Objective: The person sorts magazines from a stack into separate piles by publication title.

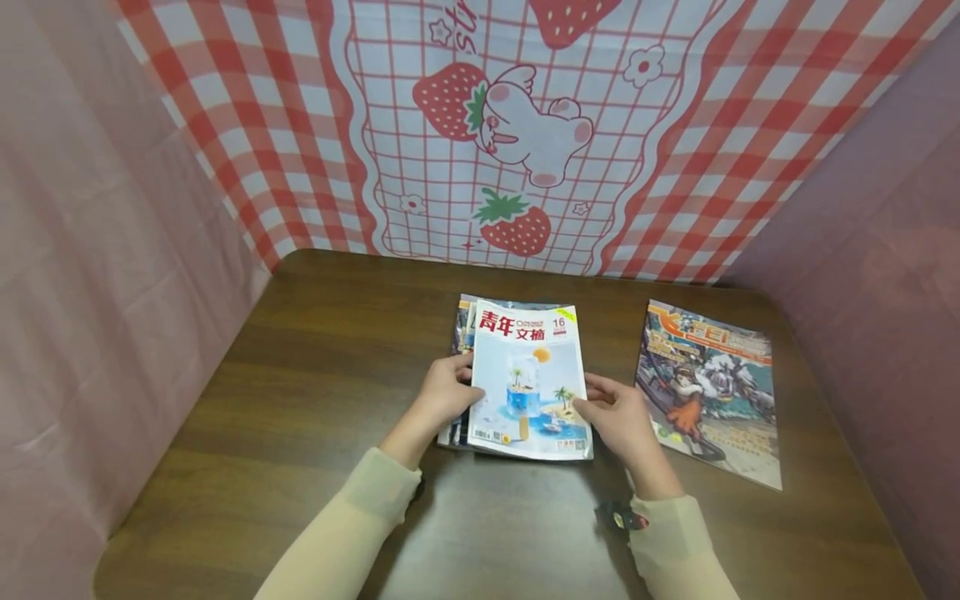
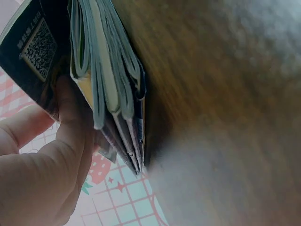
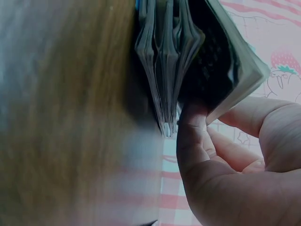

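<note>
A light-blue magazine (image 1: 525,375) with red Chinese title characters lies uppermost over a stack of magazines (image 1: 456,429) at the table's middle. My left hand (image 1: 442,393) pinches its left edge, thumb on the cover and fingers beneath. On the opposite edge, my right hand (image 1: 621,417) grips it the same way. Both wrist views show this magazine's dark back cover (image 2: 35,52) tilted up from the stack at the near end, my fingers in the gap. Several thick page blocks (image 3: 164,52) lie below it. Most of the stack's covers are hidden.
Apart from the stack, a comic-style magazine (image 1: 712,396) lies askew on the right of the brown wooden table (image 1: 315,383). A red-checked strawberry cloth (image 1: 540,133) hangs behind the table, with pink cloth (image 1: 112,233) along the left side.
</note>
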Demonstrator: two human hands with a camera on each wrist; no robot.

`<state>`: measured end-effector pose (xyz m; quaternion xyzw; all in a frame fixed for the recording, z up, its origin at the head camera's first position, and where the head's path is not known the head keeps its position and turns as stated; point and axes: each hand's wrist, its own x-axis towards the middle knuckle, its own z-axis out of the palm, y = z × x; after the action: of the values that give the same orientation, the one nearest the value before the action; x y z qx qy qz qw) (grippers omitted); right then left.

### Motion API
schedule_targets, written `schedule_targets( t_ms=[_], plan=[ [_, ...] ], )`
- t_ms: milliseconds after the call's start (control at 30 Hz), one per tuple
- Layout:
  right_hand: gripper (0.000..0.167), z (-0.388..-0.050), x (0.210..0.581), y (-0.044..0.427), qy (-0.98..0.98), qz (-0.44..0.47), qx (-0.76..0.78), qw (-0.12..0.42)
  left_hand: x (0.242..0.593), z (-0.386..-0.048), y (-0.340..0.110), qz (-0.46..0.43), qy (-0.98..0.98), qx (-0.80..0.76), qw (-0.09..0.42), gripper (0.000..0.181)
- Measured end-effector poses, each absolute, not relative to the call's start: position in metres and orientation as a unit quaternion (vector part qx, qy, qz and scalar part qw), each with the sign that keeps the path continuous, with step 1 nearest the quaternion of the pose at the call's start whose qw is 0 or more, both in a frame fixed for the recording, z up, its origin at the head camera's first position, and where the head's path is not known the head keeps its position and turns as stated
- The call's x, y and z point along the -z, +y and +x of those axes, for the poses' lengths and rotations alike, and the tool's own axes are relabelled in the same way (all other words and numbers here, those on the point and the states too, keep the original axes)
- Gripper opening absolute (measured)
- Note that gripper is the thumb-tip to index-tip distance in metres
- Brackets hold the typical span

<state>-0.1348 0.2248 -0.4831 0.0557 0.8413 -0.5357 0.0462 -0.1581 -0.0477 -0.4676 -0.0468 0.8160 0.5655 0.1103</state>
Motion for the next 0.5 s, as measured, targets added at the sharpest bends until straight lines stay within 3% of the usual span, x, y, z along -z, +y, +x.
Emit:
schedule_targets(
  t_ms=[500],
  plan=[
    [0.053, -0.132, 0.468, 0.216, 0.826, 0.055, 0.560, 0.040, 0.457, -0.153, -0.072, -0.046, 0.739, -0.665, 0.100, 0.063]
  ],
)
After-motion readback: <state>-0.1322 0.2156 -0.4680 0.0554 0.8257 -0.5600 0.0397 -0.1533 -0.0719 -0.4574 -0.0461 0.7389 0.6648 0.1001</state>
